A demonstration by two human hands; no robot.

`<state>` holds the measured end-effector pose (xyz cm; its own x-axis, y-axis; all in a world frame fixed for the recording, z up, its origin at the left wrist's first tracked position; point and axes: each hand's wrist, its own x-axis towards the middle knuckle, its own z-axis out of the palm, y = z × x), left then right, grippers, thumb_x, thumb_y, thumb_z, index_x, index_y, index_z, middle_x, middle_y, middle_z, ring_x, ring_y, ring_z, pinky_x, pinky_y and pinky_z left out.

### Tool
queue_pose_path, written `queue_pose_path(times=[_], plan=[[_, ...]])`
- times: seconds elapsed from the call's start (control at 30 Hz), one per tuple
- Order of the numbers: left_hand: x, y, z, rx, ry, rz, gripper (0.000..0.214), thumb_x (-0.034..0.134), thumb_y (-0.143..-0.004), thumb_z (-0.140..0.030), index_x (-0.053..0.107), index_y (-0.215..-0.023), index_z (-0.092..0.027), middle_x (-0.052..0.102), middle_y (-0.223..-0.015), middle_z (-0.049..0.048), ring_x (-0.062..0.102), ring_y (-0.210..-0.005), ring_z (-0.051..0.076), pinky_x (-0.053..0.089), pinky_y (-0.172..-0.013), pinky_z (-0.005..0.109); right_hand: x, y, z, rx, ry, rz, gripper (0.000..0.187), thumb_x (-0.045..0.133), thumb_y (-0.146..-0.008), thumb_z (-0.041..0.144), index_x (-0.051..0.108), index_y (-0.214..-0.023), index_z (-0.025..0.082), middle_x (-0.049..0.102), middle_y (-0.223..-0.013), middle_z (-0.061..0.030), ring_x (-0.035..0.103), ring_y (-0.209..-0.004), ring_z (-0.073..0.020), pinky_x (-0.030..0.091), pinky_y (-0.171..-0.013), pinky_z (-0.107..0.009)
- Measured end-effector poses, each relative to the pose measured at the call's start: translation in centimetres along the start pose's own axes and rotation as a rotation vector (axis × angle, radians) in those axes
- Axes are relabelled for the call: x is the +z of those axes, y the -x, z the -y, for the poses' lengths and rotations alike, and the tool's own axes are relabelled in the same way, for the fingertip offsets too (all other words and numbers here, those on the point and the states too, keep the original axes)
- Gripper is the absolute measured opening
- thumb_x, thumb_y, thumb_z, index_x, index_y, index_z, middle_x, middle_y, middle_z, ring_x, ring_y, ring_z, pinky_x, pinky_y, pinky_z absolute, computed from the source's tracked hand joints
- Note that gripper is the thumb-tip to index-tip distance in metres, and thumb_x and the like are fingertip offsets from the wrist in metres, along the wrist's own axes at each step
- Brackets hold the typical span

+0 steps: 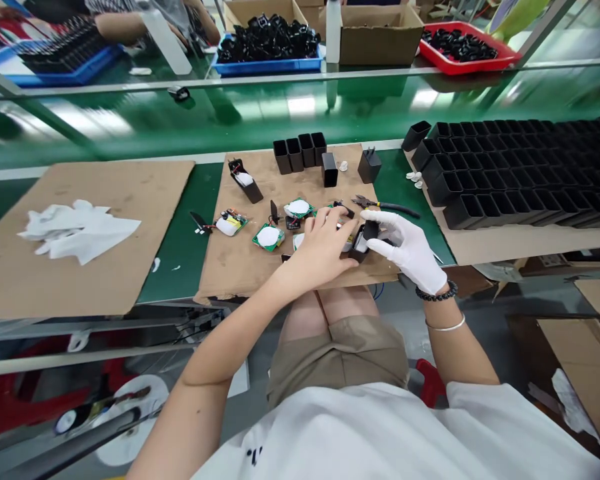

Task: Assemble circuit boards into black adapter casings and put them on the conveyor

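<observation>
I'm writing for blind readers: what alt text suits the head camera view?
A white-gloved right hand and a bare left hand handle a small black plastic case over a brown cardboard sheet. Green circuit boards with white oval patches and black-handled pliers lie nearby; rows of open black plastic boxes stand at right.

No text, brand, number or sign legible. Few small dark marks [255, 456] on white shirt [330, 433], lower left of visible front: too small to read. Round white dial-like face [67, 421], lower left of view: any figures blurred, unreadable.
</observation>
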<state>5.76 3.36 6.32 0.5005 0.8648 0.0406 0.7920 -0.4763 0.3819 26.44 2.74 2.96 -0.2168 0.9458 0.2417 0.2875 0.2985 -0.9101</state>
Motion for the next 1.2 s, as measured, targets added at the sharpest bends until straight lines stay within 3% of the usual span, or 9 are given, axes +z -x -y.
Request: queue_pose_path(times=[0.1, 0.2, 0.3, 0.4, 0.57, 0.7, 0.87, 1.03, 1.2], plan=[[0.2, -2.0, 1.0, 0.035, 0.207, 0.078, 0.07, 0.089, -0.071, -0.028, 0.062, -0.135, -0.018, 0.06, -0.15, 0.0136, 0.049, -0.143, 0.035, 0.039, -0.119, 0.052, -0.2, -0.2, 0.1, -0.089, 0.164, 0.044, 0.053, 0.075, -0.089, 0.04, 0.065, -0.137, 0.02, 0.068, -0.144, -0.0114, 0.065, -0.134, -0.0281, 0.052, -0.117, -0.048], [0.8, -3.3, 1.7, 0.04, 0.426, 0.119, 0.063, 0.09, -0.066, -0.024, 0.067, -0.124, -0.017, 0.073, -0.133, 0.0104, 0.065, -0.127, 0.032, 0.045, -0.114, 0.046, -0.1, -0.1, -0.1, -0.112, 0.229, 0.055, 0.056, 0.072, -0.09, 0.035, 0.059, -0.142, 0.018, 0.065, -0.147, -0.0135, 0.06, -0.14, -0.0269, 0.046, -0.124, -0.047], [1.6, -3.2, 1.5, 0.023, 0.486, 0.052, 0.055, 0.089, -0.066, -0.028, 0.069, -0.117, -0.019, 0.076, -0.126, 0.0081, 0.069, -0.12, 0.031, 0.045, -0.113, 0.047, 0.2, 0.9, -0.2, -0.097, 0.269, 0.068, 0.057, 0.065, -0.096, 0.038, 0.052, -0.147, 0.019, 0.057, -0.154, -0.0153, 0.053, -0.148, -0.0274, 0.043, -0.127, -0.049], [2.3, -2.3, 0.4, -0.052, 0.398, -0.043, 0.045, 0.086, -0.068, -0.031, 0.067, -0.107, -0.02, 0.076, -0.122, 0.008, 0.068, -0.119, 0.032, 0.04, -0.115, 0.051, 1.2, 2.5, 0.1, -0.09, 0.312, 0.008, 0.055, 0.054, -0.102, 0.034, 0.043, -0.153, 0.018, 0.047, -0.163, -0.0168, 0.043, -0.156, -0.0271, 0.037, -0.13, -0.051], [3.3, -1.3, -1.7, -0.152, 0.266, -0.158, 0.024, 0.072, -0.077, -0.025, 0.059, -0.097, -0.021, 0.075, -0.112, 0.0097, 0.067, -0.115, 0.03, 0.031, -0.12, 0.055, 4.0, 3.9, 0.6, -0.003, 0.421, -0.278, 0.048, 0.06, -0.099, 0.032, 0.056, -0.145, 0.02, 0.064, -0.149, -0.0141, 0.065, -0.137, -0.0263, 0.057, -0.114, -0.041], [4.1, -1.3, -2.2, -0.164, 0.202, -0.221, 0.018, 0.064, -0.081, -0.023, 0.057, -0.097, -0.022, 0.074, -0.114, 0.0117, 0.065, -0.12, 0.032, 0.026, -0.123, 0.056, 4.8, 3.1, 0.6, -0.033, 0.507, -0.432, 0.03, 0.067, -0.095, 0.031, 0.074, -0.123, 0.022, 0.077, -0.128, -0.0077, 0.075, -0.121, -0.0253, 0.063, -0.105, -0.036], [4.3, -1.0, -2.2, -0.169, 0.201, -0.204, 0.021, 0.064, -0.079, -0.024, 0.059, -0.098, -0.019, 0.073, -0.111, 0.0138, 0.065, -0.117, 0.034, 0.024, -0.124, 0.057, 4.5, 3.0, 1.5, -0.105, 0.607, -0.465, 0.017, 0.067, -0.094, 0.024, 0.081, -0.104, 0.021, 0.082, -0.11, -0.0066, 0.08, -0.107, -0.0251, 0.067, -0.096, -0.034], [4.6, -0.8, -2.2, -0.184, 0.22, -0.229, 0.015, 0.058, -0.082, -0.02, 0.059, -0.097, -0.02, 0.073, -0.11, 0.0152, 0.065, -0.116, 0.033, 0.024, -0.125, 0.058, 5.5, 3.5, 2.4, -0.015, 0.715, -0.472, 0.022, 0.062, -0.098, 0.026, 0.081, -0.107, 0.021, 0.081, -0.116, -0.0102, 0.079, -0.109, -0.0278, 0.066, -0.098, -0.04], [4.8, -0.7, -2.1, -0.157, 0.207, -0.241, 0.017, 0.056, -0.083, -0.015, 0.061, -0.097, -0.022, 0.074, -0.109, 0.0136, 0.065, -0.117, 0.034, 0.023, -0.126, 0.064, 5.2, 3.2, 2.0, 0.03, 0.762, -0.359, 0.024, 0.064, -0.096, 0.027, 0.079, -0.115, 0.023, 0.078, -0.126, -0.0091, 0.078, -0.112, -0.0268, 0.065, -0.099, -0.038]])
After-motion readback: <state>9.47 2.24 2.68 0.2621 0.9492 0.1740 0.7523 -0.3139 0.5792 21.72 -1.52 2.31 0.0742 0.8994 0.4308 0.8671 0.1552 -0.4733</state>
